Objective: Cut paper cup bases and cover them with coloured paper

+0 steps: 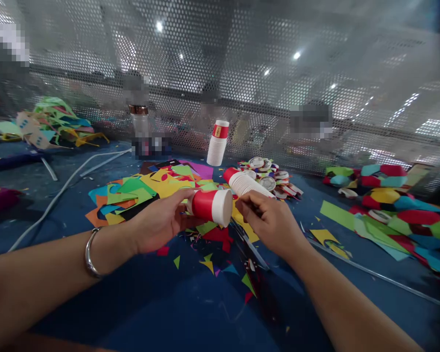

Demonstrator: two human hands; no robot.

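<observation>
My left hand (165,220) is wrapped round a red and white paper cup (204,205), tipped on its side with its white base to the right. Just right of that base is my right hand (266,217), its fingers curled and pinched together; whatever they may hold is hidden. Behind it a stack of paper cups (244,183) lies on its side, partly covered by the fingers. Dark-handled scissors (254,274) rest on the blue table below the right hand. Beneath and behind the held cup spreads a pile of coloured paper scraps (143,190).
A tall stack of paper cups (217,144) stands at the back. Round white-faced pieces (267,182) are heaped right of centre. Coloured paper balls (399,205) sit at the right, near a thin rod (381,281). A white cable (68,183) crosses the left side; perforated metal (220,58) rises behind.
</observation>
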